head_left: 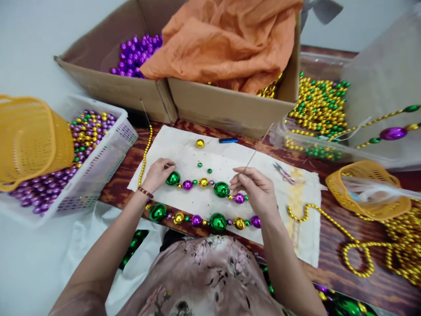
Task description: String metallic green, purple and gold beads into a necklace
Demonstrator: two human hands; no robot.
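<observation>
I see the left hand (160,173) over the left part of the worktop (329,237), its thumb and fingertips drawn close together beside the large green bead (173,177) that ends the upper strand (204,182). I can't tell from here whether those fingers grip anything. The right hand (255,186) has its thumb and forefinger pinched on a thin wire (259,145), which slants up toward the worktop's far edge. The upper strand lies on the white cloth (177,147) between the two hands, its right end partly hidden from me by the right one. A lower strand (196,220) runs along the near edge, in green, purple and gold.

Beyond the upper strand I have two small green beads (209,170), a loose gold bead (200,143) and a blue pen (228,140). Cutters (284,173) lie to the right of the right hand. A gold string (147,151) crosses the cloth's left border; a gold chain (358,260) curls toward the right. A carton (226,107) stands along the far edge, and a white basket (105,169) of mixed beads at the left edge.
</observation>
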